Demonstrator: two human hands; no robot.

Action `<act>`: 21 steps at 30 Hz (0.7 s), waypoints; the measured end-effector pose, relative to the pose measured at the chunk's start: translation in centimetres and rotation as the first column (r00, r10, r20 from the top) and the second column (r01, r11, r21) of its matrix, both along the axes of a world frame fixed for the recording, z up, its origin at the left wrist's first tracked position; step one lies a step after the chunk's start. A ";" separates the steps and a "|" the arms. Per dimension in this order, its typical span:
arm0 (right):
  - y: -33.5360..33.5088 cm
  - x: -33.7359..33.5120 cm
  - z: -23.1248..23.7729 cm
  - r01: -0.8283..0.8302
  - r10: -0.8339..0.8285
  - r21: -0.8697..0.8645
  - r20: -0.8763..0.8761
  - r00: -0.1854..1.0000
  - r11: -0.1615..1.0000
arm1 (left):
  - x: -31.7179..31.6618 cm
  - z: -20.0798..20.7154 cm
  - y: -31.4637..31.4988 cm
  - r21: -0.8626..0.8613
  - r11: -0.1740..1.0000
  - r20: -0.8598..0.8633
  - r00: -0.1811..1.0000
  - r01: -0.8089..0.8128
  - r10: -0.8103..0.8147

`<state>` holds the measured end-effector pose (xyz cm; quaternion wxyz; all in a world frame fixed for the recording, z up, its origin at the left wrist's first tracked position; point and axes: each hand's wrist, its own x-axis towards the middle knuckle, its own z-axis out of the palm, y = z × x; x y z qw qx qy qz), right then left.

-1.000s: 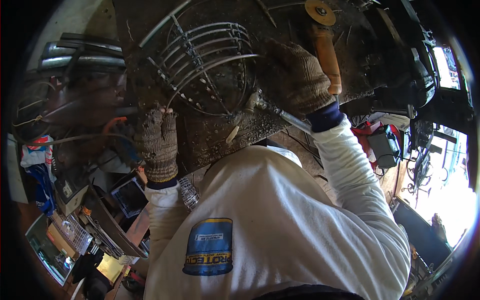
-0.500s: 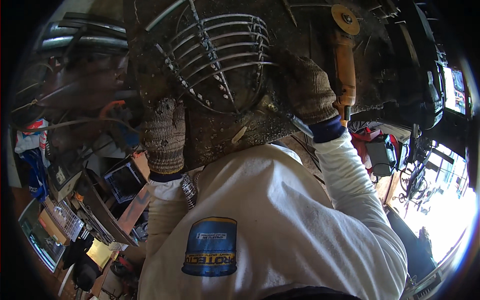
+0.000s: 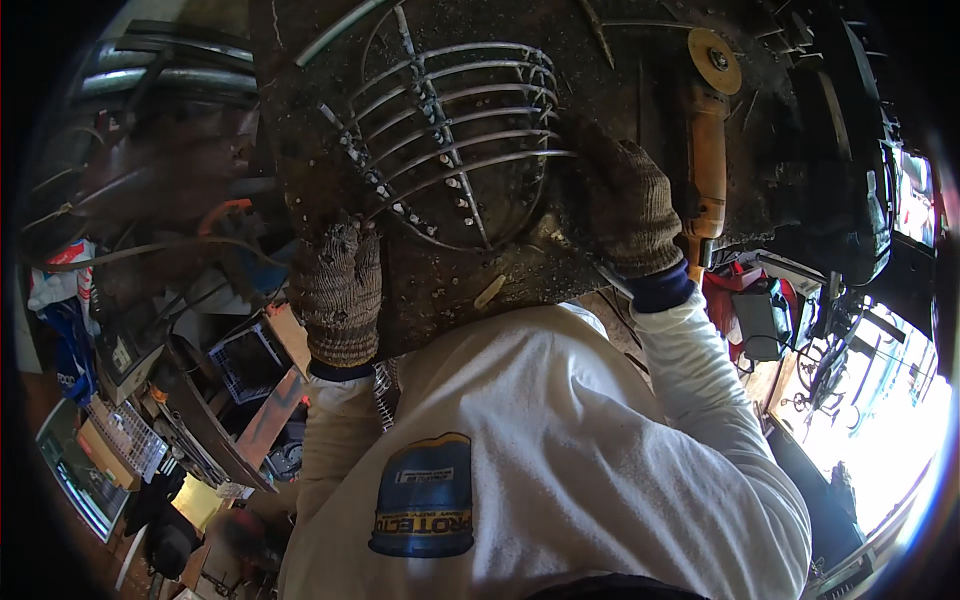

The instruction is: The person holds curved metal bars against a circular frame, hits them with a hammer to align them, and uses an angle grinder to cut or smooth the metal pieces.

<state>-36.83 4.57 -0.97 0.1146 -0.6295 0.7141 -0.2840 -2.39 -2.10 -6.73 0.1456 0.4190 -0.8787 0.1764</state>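
Note:
A frame of curved metal rods (image 3: pixel 455 140) lies on the dark, stained workbench (image 3: pixel 440 285), with lumpy weld beads along its cross rods. My left hand (image 3: pixel 342 290), in a brown knitted glove, is closed at the frame's near left corner, its fingers curled against a rod end. On the frame's right side is my right hand (image 3: pixel 638 215), gloved the same way. Its fingers reach into dark shadow beside the longest rod's tip, so their grip is hidden. An orange angle grinder (image 3: pixel 708 150) with a tan disc lies right of that hand.
A loose metal rod (image 3: pixel 335 35) lies at the bench's far left, and a thin pointed rod (image 3: pixel 598 32) farther right. A small pale sliver (image 3: pixel 490 292) rests near the front edge. Tubes (image 3: pixel 165 82), a dark crate (image 3: pixel 245 362) and clutter crowd the left side.
The whole view has shifted slightly, so bench, frame, grinder and hands all appear a little lower and to the right. Both hands keep their places beside the frame.

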 end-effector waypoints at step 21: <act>-0.2 -0.5 -1.4 0.040 -0.043 0.027 0.094 0.995 0.999 | -0.2 -0.8 0.9 0.105 0.976 -0.024 0.980 -0.193 0.196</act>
